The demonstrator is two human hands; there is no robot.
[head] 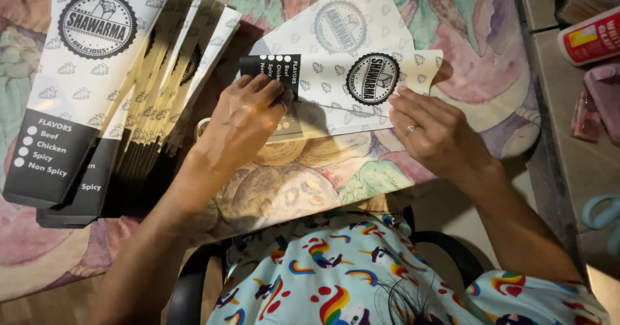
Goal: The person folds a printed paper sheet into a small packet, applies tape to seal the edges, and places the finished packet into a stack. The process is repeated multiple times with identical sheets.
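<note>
Flatly pressing the white printed paper sleeve [361, 86] with left hand [248, 115] and right hand [433, 131], fingers spread, pinching nothing; lying just left of left hand, stacked sleeves [116, 99] on floral counter [491, 66].

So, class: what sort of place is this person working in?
Probably a home craft table: floral tablecloth, glue bottle, and a stack of flat paper sleeves, one more being folded under both hands.
</note>
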